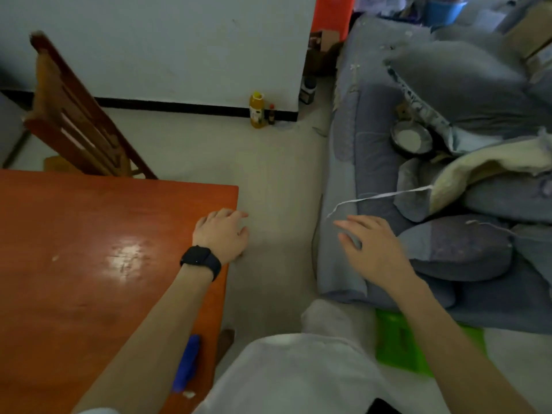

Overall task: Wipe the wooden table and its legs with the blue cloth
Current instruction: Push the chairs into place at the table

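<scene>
The orange-brown wooden table [89, 249] fills the lower left, its right edge running down from the far corner. My left hand [222, 233], with a black watch on the wrist, rests on that right edge near the far corner, fingers loosely curved over it and holding nothing. My right hand [370, 246] hovers in the air to the right, over the front of a grey sofa, fingers spread and empty. A blue cloth [187, 364], rolled or folded narrow, lies on the table near its right edge under my left forearm. The table legs are hidden.
A wooden chair [74, 115] stands at the table's far side. The grey sofa [352, 180] piled with cushions [457, 246] and a bowl [410, 138] is at right. A yellow bottle [257, 110] stands by the white wall. A green item [397, 342] lies on the floor.
</scene>
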`<control>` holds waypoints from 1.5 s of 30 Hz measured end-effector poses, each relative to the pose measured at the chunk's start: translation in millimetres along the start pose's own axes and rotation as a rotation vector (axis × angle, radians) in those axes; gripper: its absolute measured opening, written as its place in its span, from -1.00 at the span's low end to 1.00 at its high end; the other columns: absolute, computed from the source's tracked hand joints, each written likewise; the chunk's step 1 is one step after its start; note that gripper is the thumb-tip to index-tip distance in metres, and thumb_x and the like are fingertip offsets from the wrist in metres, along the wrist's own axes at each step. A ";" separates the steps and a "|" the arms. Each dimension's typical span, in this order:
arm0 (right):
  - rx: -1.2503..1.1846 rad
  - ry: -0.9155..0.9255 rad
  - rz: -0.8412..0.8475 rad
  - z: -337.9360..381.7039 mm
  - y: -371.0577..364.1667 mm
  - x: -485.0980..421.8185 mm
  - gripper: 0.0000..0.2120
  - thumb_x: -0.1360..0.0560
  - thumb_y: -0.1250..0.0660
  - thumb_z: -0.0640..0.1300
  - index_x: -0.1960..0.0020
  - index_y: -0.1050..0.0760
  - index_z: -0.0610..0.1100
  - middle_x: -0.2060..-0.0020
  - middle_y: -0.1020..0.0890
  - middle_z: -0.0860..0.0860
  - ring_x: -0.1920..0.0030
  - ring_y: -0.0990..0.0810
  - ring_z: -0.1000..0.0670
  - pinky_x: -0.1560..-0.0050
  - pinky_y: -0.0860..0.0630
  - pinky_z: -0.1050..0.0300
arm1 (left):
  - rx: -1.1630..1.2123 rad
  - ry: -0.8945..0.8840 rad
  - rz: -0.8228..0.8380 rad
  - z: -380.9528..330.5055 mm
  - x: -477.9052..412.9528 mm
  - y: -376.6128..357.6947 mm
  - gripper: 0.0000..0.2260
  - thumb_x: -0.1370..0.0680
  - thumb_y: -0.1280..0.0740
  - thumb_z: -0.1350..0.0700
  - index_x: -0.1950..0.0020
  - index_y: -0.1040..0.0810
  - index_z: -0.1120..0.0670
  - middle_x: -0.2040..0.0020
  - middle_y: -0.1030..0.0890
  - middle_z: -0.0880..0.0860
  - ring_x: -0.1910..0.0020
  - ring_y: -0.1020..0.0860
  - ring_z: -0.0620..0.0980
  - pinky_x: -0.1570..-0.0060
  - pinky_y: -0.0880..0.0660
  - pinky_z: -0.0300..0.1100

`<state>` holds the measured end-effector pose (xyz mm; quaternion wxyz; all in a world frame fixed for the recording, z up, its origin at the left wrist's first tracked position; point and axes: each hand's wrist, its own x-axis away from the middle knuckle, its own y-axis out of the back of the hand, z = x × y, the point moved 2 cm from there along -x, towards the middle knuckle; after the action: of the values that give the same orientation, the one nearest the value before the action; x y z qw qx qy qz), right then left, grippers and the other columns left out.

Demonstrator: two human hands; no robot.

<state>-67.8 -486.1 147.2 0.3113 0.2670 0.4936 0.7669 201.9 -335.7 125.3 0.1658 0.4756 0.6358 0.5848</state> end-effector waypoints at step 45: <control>0.456 1.795 0.523 693.3 -200.3 -782.7 -0.42 -0.53 -0.03 0.40 -0.51 -0.18 0.26 -0.54 -0.19 0.08 -0.56 0.00 -0.08 -0.53 -0.05 -0.16 | 0.516 1.692 -0.325 398.0 -345.2 231.6 -0.36 -0.53 0.03 -0.43 -0.51 -0.24 -0.15 -0.49 -0.34 -0.03 -0.55 -0.10 0.01 -0.46 0.04 0.27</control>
<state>991.5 -592.5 138.9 -0.4226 -0.2637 0.6099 0.6164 772.4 -409.8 111.0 -0.3891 -0.1877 0.7163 0.5480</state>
